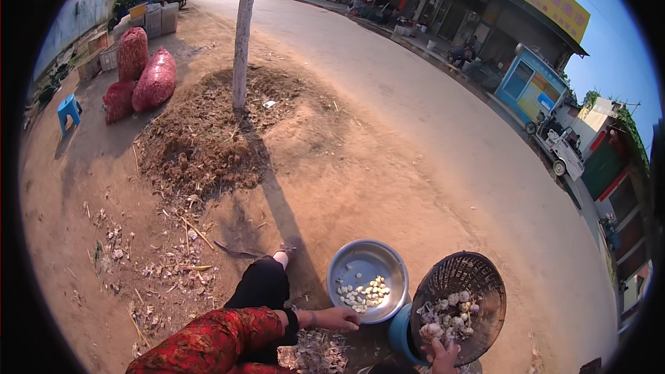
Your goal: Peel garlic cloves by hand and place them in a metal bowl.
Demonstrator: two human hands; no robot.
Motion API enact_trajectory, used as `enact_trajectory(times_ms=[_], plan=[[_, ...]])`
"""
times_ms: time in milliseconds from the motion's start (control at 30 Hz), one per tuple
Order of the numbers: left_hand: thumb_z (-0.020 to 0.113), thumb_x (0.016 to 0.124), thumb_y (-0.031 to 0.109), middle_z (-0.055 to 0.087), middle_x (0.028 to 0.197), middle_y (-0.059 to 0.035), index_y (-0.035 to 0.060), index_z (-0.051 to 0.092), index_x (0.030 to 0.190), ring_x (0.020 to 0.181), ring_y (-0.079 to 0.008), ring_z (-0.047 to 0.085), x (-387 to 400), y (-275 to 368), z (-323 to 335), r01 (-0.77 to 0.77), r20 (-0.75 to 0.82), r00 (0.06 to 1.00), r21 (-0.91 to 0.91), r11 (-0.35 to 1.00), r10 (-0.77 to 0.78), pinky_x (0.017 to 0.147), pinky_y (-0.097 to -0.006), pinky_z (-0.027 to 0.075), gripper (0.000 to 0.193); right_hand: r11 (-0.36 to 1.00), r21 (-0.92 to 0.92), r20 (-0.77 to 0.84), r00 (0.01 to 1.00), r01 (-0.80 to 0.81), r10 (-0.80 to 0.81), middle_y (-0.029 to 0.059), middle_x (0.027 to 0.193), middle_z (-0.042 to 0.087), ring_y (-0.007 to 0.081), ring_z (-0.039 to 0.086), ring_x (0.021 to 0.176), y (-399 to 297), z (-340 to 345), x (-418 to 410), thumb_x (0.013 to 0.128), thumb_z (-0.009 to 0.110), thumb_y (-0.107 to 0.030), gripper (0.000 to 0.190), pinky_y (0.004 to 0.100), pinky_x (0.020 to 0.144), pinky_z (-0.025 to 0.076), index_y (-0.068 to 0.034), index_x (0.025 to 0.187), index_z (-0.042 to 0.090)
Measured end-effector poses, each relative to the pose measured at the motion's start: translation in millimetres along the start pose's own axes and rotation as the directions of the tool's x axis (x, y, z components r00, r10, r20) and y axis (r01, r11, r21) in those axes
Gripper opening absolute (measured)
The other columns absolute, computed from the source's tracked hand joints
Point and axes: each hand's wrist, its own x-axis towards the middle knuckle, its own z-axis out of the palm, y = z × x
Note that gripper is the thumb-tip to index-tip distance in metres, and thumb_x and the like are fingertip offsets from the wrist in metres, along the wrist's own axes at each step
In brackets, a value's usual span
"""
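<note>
My left hand [340, 318], fingers curled and palm down, is at the near rim of a steel basin [338, 258]. Whether it holds anything is hidden. Peeled garlic cloves [363, 295] lie scattered over the basin's bottom. My right hand [444, 356] reaches over the near edge of a tilted woven basket [491, 317], with its fingertips on a large garlic bulb [431, 332]. Beyond those fingers, several more unpeeled garlic bulbs [460, 309] are heaped inside the basket. A blue bucket [400, 333] stands under the basket's left side.
Garlic skins [317, 350] litter the ground below my left arm. Ahead, a wooden pole [242, 36] rises from a dirt mound [202, 150]. Red mesh sacks [156, 79] and a blue stool [69, 109] stand at the left. A road [415, 109] passes shopfronts with people outside.
</note>
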Motion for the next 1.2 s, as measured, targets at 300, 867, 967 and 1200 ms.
enact_trajectory(times_ms=[300, 867, 967, 1200], plan=[[0.061, 0.082, 0.034, 0.050, 0.111, -0.0075, 0.0038, 0.041, 0.124, 0.101, -0.0141, 0.048, -53.8, 43.2, 10.0, 0.055, 0.205, 0.979, -0.263, 0.963, 0.001, 0.081, -0.0279, 0.044, 0.055, 0.993, 0.094, 0.242, 0.969, -0.078, 0.053, -0.0026, 0.088, 0.059, 0.0025, 0.050, 0.067, 86.7, 82.8, -53.3, 0.083, 0.058, -0.019, 0.019, 0.0175, 0.048, 0.034, -0.010, 0.100, 0.056], [0.075, 0.070, 0.025, 0.049, 0.096, -0.0111, 0.0011, 0.048, 0.111, 0.086, -0.0194, 0.054, -107.2, 17.5, 39.4, 0.065, -0.435, 0.900, 0.231, 0.971, 0.044, 0.078, -0.0312, 0.046, 0.055, 0.976, 0.019, 0.514, 0.840, -0.215, 0.175, 0.0019, 0.081, 0.060, 0.0119, 0.061, 0.062, 136.1, 128.0, -29.3, 0.082, 0.060, -0.013, 0.016, 0.0167, 0.040, 0.033, -0.006, 0.095, 0.054], [0.075, 0.069, 0.023, 0.048, 0.098, -0.0118, 0.0007, 0.046, 0.113, 0.091, -0.0202, 0.054, -102.7, 16.2, 46.0, 0.098, -0.403, 0.915, 0.259, 0.961, 0.015, 0.078, -0.0315, 0.047, 0.057, 0.967, 0.036, 0.506, 0.839, -0.253, 0.200, 0.0025, 0.083, 0.061, 0.0129, 0.062, 0.063, 148.0, 121.6, -23.8, 0.082, 0.060, -0.012, 0.017, 0.0180, 0.042, 0.036, -0.005, 0.096, 0.054], [0.074, 0.067, 0.025, 0.050, 0.101, -0.0150, 0.0018, 0.046, 0.112, 0.096, -0.0284, 0.054, -85.8, 24.8, 56.8, 0.188, -0.421, 0.907, 0.450, 0.873, 0.022, 0.081, -0.0350, 0.044, 0.058, 0.983, 0.088, 0.463, 0.881, -0.161, 0.102, 0.0031, 0.081, 0.061, 0.0129, 0.061, 0.060, 152.9, 118.7, -17.5, 0.080, 0.063, -0.015, 0.017, 0.0202, 0.045, 0.040, -0.005, 0.092, 0.056]])
